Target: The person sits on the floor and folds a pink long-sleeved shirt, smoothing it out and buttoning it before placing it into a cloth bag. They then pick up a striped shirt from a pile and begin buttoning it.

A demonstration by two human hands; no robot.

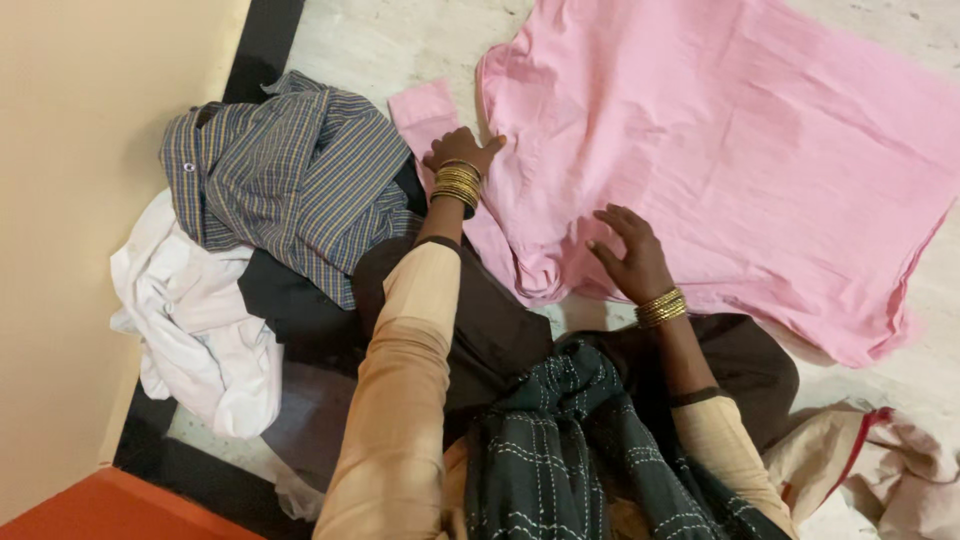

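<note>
A pink shirt (pixel 740 150) is spread flat on the pale floor (pixel 380 40), its sleeve (pixel 425 115) stretched out to the left. The left hand (pixel 462 150) is laid on the shirt's edge beside that sleeve, fingers loosely curled, nothing gripped. The right hand (pixel 630 255) is pressed open on the bunched lower edge, fingers spread. Just left, a checked shirt (pixel 290 170) is heaped over dark cloth (pixel 290 300), with a white garment (pixel 190 330) beside the wall.
</note>
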